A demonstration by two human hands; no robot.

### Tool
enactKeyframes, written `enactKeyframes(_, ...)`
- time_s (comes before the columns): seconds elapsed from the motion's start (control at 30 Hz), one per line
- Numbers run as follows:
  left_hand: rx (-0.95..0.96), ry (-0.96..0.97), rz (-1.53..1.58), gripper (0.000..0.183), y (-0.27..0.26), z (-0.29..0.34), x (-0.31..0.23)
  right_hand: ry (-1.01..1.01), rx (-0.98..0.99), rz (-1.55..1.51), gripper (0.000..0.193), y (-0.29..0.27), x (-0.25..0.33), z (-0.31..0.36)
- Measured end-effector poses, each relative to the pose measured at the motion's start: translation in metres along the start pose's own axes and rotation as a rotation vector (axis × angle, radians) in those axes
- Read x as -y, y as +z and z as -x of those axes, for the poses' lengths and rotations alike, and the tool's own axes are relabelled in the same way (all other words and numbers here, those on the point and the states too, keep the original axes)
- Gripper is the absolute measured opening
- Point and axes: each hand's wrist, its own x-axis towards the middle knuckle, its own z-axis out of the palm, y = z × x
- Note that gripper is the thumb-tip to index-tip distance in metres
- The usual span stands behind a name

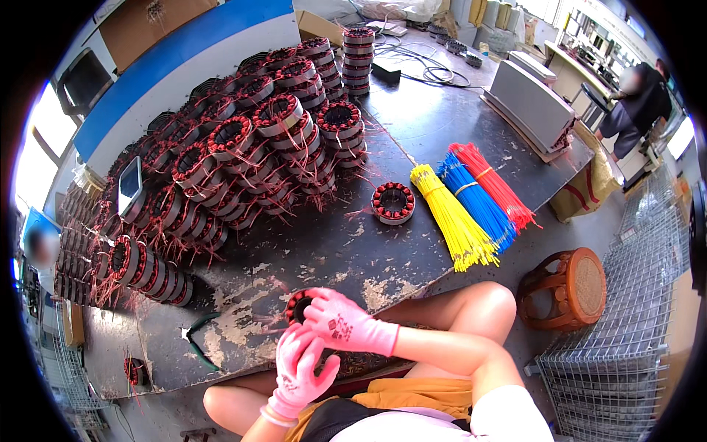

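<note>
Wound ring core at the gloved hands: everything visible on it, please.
The wound ring core is small and round, with reddish, wire-like windings spaced around a dark centre. Thin loose reddish strands trail off its left side. Its open face shows to the camera, near the worktop's front edge. The right hand's pink-gloved fingers cover its right side; the left hand is just below. Contact with the worktop can't be told.

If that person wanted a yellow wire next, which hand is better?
Probably the right hand: it's nearer the yellow wires than the left hand, though it seems busy at the wound ring.
</note>
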Motion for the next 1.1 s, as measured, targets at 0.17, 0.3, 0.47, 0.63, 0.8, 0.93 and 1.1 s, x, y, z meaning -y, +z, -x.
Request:
enactKeyframes(0.17, 0.012, -0.238, -0.201, 0.075, 0.01, 0.034, 0.021, 0.173, -0.272, -0.377, 0.042, -0.028, -0.035, 0.004)
enactKeyframes(0.3, 0.251, -0.343, -0.41, 0.068, 0.017, -0.013, 0.005, 0.282, -0.194, -0.003, 0.056, 0.001, -0.103, 0.015)
enactKeyframes(0.47, 0.256, -0.399, -0.35, 0.056, 0.036, -0.018, 0.014, 0.412, -0.167, 0.028, 0.054, 0.011, -0.126, 0.001)
enactKeyframes(0.63, 0.379, -0.312, -0.289, 0.051, -0.006, -0.001, 0.016, 0.581, -0.541, 0.106, 0.024, -0.09, -0.053, 0.073)
enactKeyframes(0.8, 0.392, -0.275, -0.112, 0.044, -0.023, -0.011, 0.008, 1.462, -0.195, 0.337, 0.055, -0.165, -0.069, 0.202)
enactKeyframes(0.93, 0.272, -0.372, -0.193, 0.055, -0.001, -0.015, 0.003, 1.411, -0.136, 0.188, 0.049, -0.159, -0.069, 0.211)
enactKeyframes(1.1, 0.29, -0.438, -0.248, 0.051, 0.004, -0.006, 0.013, 1.248, -0.254, 0.062, 0.039, -0.163, -0.074, 0.223)
